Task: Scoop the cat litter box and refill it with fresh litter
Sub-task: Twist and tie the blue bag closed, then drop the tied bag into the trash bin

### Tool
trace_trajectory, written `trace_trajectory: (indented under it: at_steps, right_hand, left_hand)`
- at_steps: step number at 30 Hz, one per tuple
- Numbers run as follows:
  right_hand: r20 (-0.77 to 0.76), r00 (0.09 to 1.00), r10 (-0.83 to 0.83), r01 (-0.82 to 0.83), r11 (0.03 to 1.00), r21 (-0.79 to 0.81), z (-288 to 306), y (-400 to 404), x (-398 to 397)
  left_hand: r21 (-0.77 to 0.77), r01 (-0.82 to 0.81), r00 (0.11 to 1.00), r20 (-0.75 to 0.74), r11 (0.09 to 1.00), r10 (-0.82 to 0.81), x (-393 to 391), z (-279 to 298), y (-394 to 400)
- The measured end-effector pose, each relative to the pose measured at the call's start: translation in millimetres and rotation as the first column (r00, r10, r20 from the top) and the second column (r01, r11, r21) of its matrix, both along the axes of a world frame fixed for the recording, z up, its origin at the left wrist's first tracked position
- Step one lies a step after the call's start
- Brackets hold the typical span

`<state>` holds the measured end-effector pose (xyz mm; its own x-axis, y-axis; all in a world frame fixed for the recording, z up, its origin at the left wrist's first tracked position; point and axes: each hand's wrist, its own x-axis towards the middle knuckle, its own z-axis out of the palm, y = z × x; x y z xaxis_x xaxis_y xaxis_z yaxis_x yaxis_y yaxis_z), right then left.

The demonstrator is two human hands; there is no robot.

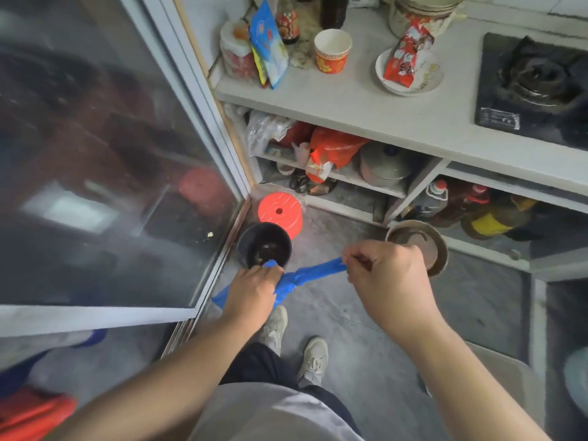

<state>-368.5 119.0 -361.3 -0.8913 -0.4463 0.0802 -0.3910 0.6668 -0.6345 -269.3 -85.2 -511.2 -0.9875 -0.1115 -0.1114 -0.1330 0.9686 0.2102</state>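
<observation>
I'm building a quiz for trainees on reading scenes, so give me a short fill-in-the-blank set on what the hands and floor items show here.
1. Both hands grip a twisted plastic bag whose colour is ____.
2. The left hand holds the bag just above a dark ____ standing on the floor.
3. Behind the black bucket stands a small stool coloured ____.
4. The right hand pinches the bag in front of a round metal ____ on the floor.

Missing words: blue; bucket; red; bowl
</observation>
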Motion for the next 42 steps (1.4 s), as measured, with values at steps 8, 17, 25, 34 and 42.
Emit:
trace_trajectory:
  at_steps: [8,17,25,34,42]
  right_hand:
    - [0.247,0.969,-0.025,0.008,0.998,0.07,-33.5,-67.8,-16.4]
    - [0.532,0.841,-0.098,0.036,0.991,0.126,-56.3,-179.6,-31.9]
    - [0.68,0.728,-0.084,-0.038,0.986,0.163,-118.7,-233.6,-46.5]
    - [0.591,0.785,0.185,-0.425,0.855,0.297,-227.1,-247.7,-80.1]
    - [0.597,0.767,0.235,-0.476,0.832,0.285,-290.5,-265.1,-122.1]
  left_hand:
    - [0.059,-0.089,0.989,0.121,0.994,0.082,1.2,-43.0,-63.7]
    - [0.25,-0.272,0.94,0.274,0.929,0.202,-14.3,-74.4,-156.1]
    - [0.373,-0.367,0.891,0.405,0.852,0.206,-47.2,-87.8,-178.2]
    - [0.349,-0.531,0.738,0.639,0.772,0.218,-56.6,-105.3,-185.1]
    - [0.348,-0.701,0.626,0.719,0.622,0.303,-66.3,-124.3,-170.7]
